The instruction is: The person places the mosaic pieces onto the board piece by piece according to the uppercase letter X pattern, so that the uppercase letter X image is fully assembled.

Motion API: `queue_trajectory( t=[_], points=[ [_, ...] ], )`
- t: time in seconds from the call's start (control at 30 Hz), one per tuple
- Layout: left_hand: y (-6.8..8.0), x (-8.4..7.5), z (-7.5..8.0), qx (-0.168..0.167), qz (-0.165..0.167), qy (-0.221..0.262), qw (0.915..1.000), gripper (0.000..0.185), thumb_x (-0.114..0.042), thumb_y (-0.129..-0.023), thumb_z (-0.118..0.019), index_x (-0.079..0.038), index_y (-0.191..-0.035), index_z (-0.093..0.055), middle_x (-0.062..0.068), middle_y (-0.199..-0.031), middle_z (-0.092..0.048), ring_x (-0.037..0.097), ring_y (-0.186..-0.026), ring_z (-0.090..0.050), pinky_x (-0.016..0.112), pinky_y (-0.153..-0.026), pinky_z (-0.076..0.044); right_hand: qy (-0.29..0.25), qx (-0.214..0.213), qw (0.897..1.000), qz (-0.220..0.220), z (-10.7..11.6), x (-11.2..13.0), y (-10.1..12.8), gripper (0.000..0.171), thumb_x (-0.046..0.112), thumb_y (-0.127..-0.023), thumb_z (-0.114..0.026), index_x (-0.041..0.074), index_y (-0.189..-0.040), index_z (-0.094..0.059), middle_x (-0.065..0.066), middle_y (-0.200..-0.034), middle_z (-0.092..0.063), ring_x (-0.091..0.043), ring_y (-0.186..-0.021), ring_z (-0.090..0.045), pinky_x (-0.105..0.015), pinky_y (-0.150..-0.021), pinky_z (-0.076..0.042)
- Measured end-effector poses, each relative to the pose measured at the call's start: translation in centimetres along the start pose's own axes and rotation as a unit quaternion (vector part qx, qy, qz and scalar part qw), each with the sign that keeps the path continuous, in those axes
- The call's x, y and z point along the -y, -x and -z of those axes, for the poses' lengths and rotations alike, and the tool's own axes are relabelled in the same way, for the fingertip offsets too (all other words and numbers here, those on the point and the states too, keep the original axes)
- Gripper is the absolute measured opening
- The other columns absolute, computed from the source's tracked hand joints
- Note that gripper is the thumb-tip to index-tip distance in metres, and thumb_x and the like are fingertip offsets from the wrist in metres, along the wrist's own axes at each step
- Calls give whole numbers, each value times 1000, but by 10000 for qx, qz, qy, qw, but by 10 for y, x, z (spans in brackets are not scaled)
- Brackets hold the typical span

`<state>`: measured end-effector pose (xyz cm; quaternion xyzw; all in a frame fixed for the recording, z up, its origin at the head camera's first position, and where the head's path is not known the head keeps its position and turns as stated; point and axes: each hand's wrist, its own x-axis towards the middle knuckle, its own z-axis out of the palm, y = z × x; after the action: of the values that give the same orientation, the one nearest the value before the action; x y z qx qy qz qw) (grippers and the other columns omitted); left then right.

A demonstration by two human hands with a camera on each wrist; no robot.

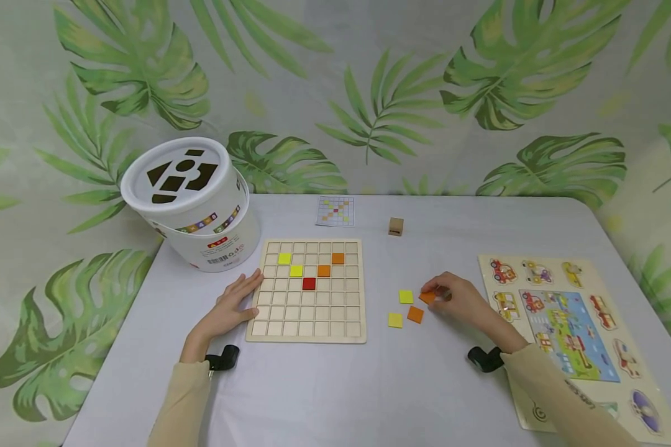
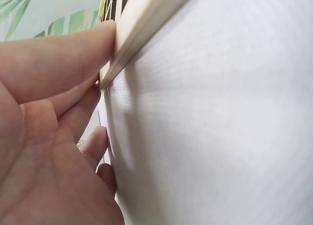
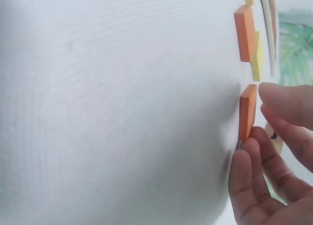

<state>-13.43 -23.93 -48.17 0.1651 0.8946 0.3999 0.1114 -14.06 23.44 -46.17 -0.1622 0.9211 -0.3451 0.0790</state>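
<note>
Touching square orange tile (image 1: 427,297), seemingly wooden.

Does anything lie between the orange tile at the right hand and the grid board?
Yes: a loose yellow tile lies between the orange tile at the right hand and the wooden grid board. It lies flat, so lifting over it should probably clear it.

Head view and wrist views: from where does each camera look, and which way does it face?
Head: on the head, facing forward and down at the board; left hand, right hand and forearms show.
Left wrist: on that wrist, facing the board's edge; palm and fingers show.
Right wrist: on that wrist, facing an orange tile at the right fingers, which show.
Head and right wrist views share this tile.
</note>
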Motion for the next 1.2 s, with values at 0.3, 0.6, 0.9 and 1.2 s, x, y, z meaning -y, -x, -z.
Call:
queue_trajectory(
  t=[0.3, 0.6, 0.9, 1.2],
  points=[
    [1, -2, 1, -29, -34, 78, 10000, 68, -11, -81, -62, -5, -140, -29, 8, -148, -17, 35, -134, -2, 64, -95, 1, 345, -123, 9993, 124, -8, -3, -3, 24, -1, -71, -70, 7, -91, -61, -3, -88, -54, -17, -79, -51, -31, -68, -46],
    [2, -3, 1, -12, -8, 90, 10000, 68, -9, -81, -61, -7, -141, -29, 6, -149, -17, 34, -134, -2, 65, -95, 1, -99, -111, 9996, 231, -8, 11, -11, 25, 1, -72, -67, 6, -96, -61, -4, -89, -55, -18, -82, -50, -31, -69, -46],
    [2, -4, 1, -6, 4, 140, 9999, 68, -9, -81, -61, -7, -141, -29, 5, -149, -17, 34, -134, -2, 64, -96, 2, -600, 55, 9960, 664, -40, 67, -45, 25, -1, -73, -65, 8, -96, -62, 0, -94, -56, -17, -86, -51, -31, -73, -47],
    [1, -3, 2, -29, 13, 97, 9999, 68, -7, -81, -61, -7, -141, -29, 5, -149, -17, 33, -135, -2, 62, -96, 0, -552, 547, 9853, 1521, -89, 125, -83, 20, 4, -77, -63, 8, -97, -64, 2, -95, -58, -16, -85, -52, -26, -72, -45]
  ],
)
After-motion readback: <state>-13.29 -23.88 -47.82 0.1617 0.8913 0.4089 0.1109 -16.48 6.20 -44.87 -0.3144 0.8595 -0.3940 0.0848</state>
